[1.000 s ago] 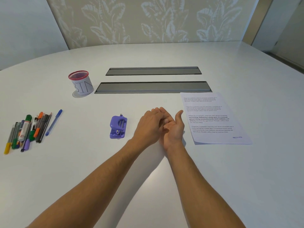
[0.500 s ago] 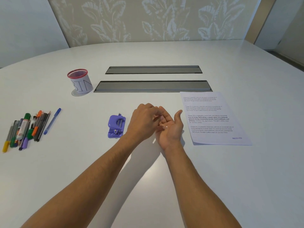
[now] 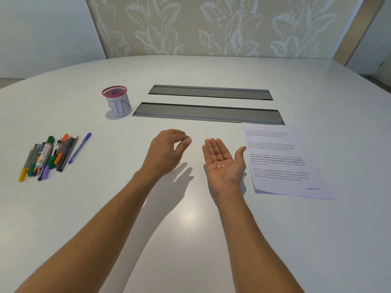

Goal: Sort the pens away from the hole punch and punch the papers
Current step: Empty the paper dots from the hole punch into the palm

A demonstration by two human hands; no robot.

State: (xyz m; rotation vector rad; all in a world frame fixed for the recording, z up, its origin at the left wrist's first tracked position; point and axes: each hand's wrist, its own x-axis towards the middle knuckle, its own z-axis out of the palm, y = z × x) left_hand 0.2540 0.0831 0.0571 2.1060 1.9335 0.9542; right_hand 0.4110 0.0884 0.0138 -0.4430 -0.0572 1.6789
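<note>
My right hand [image 3: 222,161] lies palm up and flat just above the white table, left of the papers [image 3: 281,163]. Two small white paper dots [image 3: 221,166] rest on its palm. My left hand [image 3: 167,151] hovers to its left, fingers loosely curled and apart, with nothing seen in it. The purple hole punch is out of sight, where my left hand covers the table. A bundle of several pens and markers [image 3: 48,157] lies at the far left, with a blue pen [image 3: 80,148] at its right side. The papers are a printed stack lying flat.
A red mesh cup labelled BIN [image 3: 117,102] stands behind the pens to the right. Two long grey cable slots [image 3: 209,114] run across the table's [image 3: 190,218] middle. A patterned wall panel rises behind the table's far edge.
My hands have come apart: the left one drew away to the left and now hides the hole punch. My right palm has opened flat, showing the two paper dots.
</note>
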